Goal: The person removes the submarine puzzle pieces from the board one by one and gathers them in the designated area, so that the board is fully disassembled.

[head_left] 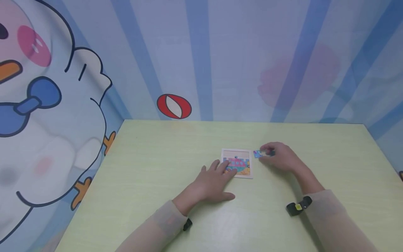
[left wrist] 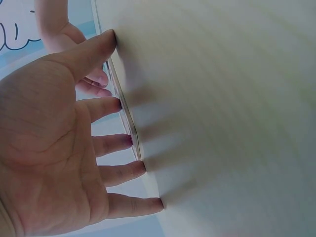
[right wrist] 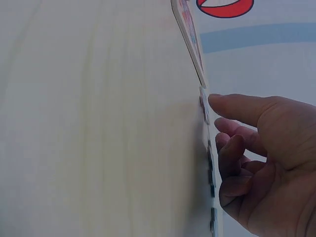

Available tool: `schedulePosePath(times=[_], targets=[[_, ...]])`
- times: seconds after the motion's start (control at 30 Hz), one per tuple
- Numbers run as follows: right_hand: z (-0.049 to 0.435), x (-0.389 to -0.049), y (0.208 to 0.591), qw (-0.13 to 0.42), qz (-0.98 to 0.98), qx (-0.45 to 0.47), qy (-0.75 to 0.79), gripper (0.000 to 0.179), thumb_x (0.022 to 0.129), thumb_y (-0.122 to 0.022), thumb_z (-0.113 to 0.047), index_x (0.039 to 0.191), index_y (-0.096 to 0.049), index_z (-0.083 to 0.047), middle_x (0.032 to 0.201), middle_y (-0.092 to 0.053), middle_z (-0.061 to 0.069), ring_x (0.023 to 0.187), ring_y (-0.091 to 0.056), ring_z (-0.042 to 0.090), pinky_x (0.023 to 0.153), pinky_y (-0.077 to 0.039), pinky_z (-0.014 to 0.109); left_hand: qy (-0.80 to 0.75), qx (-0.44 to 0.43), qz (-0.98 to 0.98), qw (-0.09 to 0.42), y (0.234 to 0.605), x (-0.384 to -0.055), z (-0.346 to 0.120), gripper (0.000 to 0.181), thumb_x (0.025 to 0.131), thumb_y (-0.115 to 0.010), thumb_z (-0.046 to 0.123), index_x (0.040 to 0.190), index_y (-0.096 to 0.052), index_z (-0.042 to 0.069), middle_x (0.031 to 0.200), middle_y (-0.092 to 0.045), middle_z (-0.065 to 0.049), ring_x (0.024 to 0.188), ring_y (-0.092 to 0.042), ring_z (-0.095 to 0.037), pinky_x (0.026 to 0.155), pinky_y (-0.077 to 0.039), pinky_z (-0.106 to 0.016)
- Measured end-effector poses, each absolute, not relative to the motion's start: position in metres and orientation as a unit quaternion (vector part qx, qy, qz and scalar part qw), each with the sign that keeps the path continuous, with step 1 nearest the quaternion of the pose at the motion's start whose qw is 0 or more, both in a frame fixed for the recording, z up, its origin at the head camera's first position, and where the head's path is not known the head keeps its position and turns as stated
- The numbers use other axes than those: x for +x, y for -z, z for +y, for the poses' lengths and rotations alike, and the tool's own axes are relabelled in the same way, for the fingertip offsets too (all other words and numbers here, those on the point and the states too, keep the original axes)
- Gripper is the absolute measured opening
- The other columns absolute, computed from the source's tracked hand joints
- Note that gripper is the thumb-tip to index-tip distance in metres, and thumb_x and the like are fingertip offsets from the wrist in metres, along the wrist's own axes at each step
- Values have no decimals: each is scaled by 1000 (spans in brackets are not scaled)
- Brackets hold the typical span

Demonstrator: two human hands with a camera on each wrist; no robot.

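Note:
A small square jigsaw puzzle in a pale frame (head_left: 251, 167) lies on the table, its picture partly filled with a pink and blue boat. My left hand (head_left: 214, 183) is spread over its left and lower side; some fingertips rest on the puzzle and the thumb is on the table. The frame's thin edge (left wrist: 129, 118) shows behind the fingers in the left wrist view. My right hand (head_left: 281, 157) hovers with loosely bent fingers over loose puzzle pieces (head_left: 257, 154) right of the frame. In the right wrist view thumb and fingers stand apart, just above the flat pieces (right wrist: 211, 170).
The pale wooden table (head_left: 157, 157) reaches back to a blue striped backdrop (head_left: 239, 70). A cartoon bird (head_left: 63, 140) is printed on the left side. Dark wrist cameras (head_left: 297, 207) are strapped at both sleeves.

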State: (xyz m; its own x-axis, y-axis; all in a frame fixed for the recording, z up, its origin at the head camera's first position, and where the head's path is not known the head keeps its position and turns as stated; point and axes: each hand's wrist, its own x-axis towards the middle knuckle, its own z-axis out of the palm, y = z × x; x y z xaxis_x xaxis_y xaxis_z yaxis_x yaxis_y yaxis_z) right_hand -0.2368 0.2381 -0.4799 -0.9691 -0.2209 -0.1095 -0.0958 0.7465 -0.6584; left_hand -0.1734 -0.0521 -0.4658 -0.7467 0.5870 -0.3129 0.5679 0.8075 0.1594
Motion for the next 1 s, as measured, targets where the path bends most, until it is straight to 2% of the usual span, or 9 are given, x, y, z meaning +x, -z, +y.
schedulePosePath(times=[0.2, 0.73, 1.0], targets=[[228, -238, 482, 93, 936, -79, 330, 46, 93, -78, -26, 129, -68, 1, 104, -64, 12, 91, -55, 27, 79, -45, 42, -22, 311, 934, 172, 468, -175, -52, 83, 95, -63, 64, 165, -32, 30, 173, -17, -5, 156, -19, -37, 113, -31, -68], [226, -237, 480, 71, 944, -71, 313, 42, 94, -77, -25, 126, -70, 0, 102, -65, 12, 91, -57, 29, 81, -47, 46, -18, 309, 935, 171, 469, -176, -51, 84, 95, -63, 64, 165, -31, 31, 173, -17, -5, 156, -18, -37, 113, -31, -68], [214, -229, 481, 78, 930, -121, 338, 40, 93, -77, -24, 126, -70, -2, 98, -64, 7, 89, -56, 25, 80, -46, 42, -9, 310, 937, 161, 472, -176, -50, 85, 94, -63, 66, 165, -32, 31, 173, -18, -5, 155, -21, -38, 112, -32, -69]])
